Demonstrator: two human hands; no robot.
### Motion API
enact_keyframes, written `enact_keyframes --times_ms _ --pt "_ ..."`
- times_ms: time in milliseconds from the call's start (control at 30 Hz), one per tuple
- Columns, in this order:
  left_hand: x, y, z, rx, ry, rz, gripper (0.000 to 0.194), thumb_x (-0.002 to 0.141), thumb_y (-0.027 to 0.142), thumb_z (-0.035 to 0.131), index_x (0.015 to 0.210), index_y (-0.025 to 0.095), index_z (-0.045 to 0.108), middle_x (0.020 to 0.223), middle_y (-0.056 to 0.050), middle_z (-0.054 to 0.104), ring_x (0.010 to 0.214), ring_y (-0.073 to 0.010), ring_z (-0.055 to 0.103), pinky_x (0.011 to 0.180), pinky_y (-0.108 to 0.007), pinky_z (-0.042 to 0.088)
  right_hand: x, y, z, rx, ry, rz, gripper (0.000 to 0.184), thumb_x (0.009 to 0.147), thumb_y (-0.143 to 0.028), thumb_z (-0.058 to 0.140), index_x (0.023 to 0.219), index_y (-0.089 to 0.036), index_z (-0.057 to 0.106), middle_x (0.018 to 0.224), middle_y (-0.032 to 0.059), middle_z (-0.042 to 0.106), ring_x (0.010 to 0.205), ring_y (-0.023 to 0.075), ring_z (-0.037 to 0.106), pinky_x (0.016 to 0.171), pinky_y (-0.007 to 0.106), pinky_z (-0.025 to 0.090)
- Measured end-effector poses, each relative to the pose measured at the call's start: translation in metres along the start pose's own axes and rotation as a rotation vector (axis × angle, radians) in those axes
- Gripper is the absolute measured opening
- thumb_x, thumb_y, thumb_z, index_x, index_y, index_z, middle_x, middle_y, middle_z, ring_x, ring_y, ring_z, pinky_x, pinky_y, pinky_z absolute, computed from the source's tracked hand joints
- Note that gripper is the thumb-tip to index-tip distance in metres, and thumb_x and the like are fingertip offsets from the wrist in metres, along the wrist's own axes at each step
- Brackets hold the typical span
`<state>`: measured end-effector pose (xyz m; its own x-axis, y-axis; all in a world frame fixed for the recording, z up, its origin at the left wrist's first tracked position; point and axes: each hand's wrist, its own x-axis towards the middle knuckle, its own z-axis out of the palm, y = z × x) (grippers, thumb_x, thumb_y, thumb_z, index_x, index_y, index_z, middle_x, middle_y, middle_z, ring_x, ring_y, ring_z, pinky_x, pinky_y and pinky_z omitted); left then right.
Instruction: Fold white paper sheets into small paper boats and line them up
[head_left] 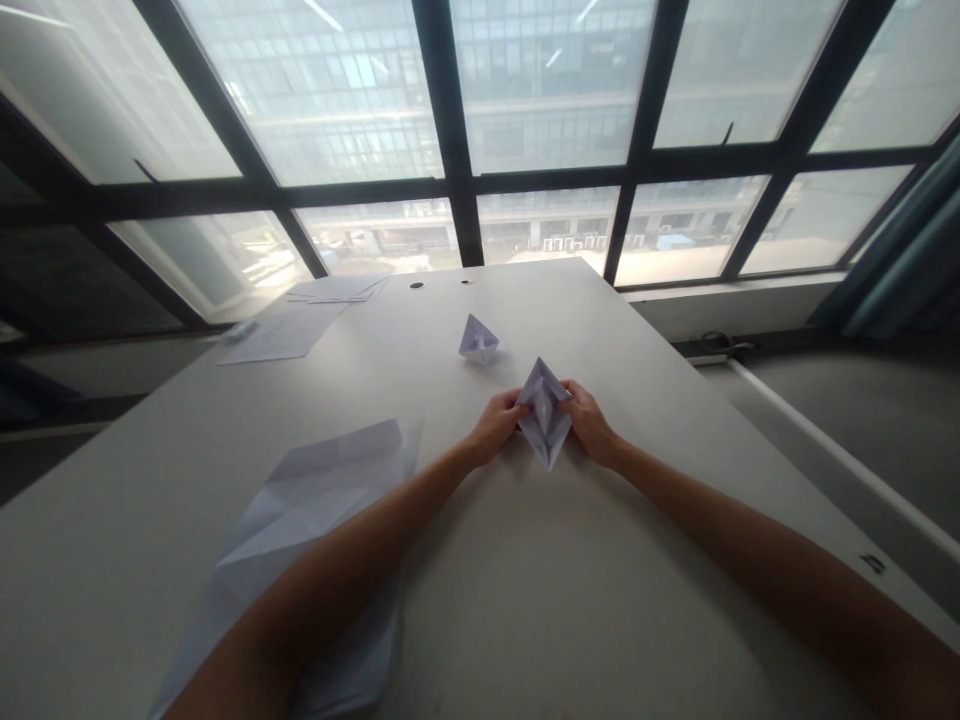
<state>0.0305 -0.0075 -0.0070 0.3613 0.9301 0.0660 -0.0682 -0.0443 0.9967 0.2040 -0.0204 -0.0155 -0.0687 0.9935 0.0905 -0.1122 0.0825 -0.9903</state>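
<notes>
A folded white paper boat is held above the table between my two hands, its diamond-shaped opening facing me. My left hand grips its left side, with the thumb on the inner fold. On the opposite side my right hand pinches the paper the same way. The fingers behind the paper are partly hidden. Just beyond my hands, a second paper boat stands on the table. Creased white sheets lie under and beside my left forearm.
The white table reaches to the windows. Flat paper sheets lie at its far left. A round cable hole is near the far edge. A small dark object sits by the right edge, and a blue curtain hangs at right.
</notes>
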Motion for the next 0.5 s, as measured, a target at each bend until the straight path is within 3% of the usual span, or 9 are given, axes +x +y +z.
enact_keyframes --times_ms 133,333,500 --pt "0.0008 -0.0001 0.0018 0.052 0.048 0.009 0.019 0.068 0.022 0.062 0.083 0.013 0.069 0.072 0.0 0.064 0.064 -0.0135 0.055 0.06 -0.022 0.041 0.0029 0.002 -0.0002 -0.155 0.094 -0.009 0.031 0.072 -0.037 0.056 0.097 -0.019 0.055 0.082 0.0021 0.066 0.069 0.0163 0.06 0.058 0.025 0.045" --pt "0.0023 -0.0002 0.0011 0.041 0.06 -0.013 0.017 0.073 0.025 0.062 0.083 0.013 0.068 0.075 -0.002 0.064 0.067 -0.0153 0.058 0.059 -0.023 0.046 0.0054 0.0071 -0.0044 -0.263 0.102 -0.081 0.021 0.071 -0.031 0.058 0.088 -0.018 0.06 0.076 0.0023 0.067 0.065 0.0156 0.06 0.056 0.024 0.046" --pt "0.002 -0.0019 -0.0002 0.018 0.064 -0.021 0.031 0.078 0.035 0.066 0.101 0.014 0.069 0.093 -0.007 0.067 0.08 -0.0197 0.063 0.061 -0.027 0.053 0.0053 0.0049 -0.0094 -0.327 0.122 -0.055 0.018 0.074 -0.036 0.063 0.076 -0.018 0.061 0.063 -0.0001 0.062 0.049 0.0131 0.054 0.044 0.024 0.043"
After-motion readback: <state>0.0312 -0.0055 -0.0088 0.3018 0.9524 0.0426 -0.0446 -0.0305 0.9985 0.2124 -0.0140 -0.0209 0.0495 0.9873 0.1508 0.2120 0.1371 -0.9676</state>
